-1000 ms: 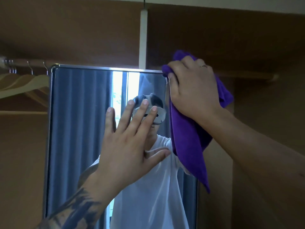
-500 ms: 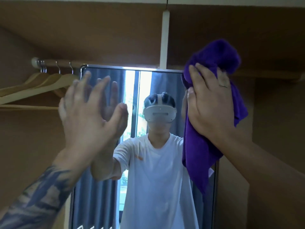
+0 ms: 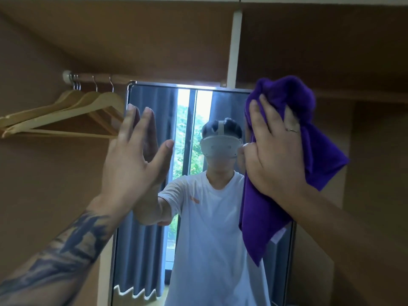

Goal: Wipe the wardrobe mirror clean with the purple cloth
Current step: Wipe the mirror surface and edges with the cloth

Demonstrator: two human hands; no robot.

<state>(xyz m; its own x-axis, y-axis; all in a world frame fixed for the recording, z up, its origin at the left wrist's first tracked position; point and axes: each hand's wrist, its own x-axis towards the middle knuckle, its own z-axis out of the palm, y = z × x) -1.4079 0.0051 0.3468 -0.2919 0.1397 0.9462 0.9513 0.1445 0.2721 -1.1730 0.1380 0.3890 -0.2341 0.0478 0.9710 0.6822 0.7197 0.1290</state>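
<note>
The right hand (image 3: 273,151) presses the cloth (image 3: 284,164) flat on the mirror (image 3: 152,250), fingers straight, at its top right corner. The left hand (image 3: 134,157) lies flat on the glass beside it, holding nothing.

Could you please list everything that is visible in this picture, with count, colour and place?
Wardrobe mirror: one, silver-framed, centre, reflecting the person, curtains and a window.
Purple cloth: one, pressed on the mirror's upper right corner, hanging down.
Wooden hangers: several, pale wood, on the rail, left.
Hanging rail: one, wooden, upper left.
Wardrobe panels: brown, all around.
Divider strip: one, white, top centre.
Left hand: open, fingers straight, at the mirror's left side.
Right hand: flat on the cloth, wearing a ring.
</note>
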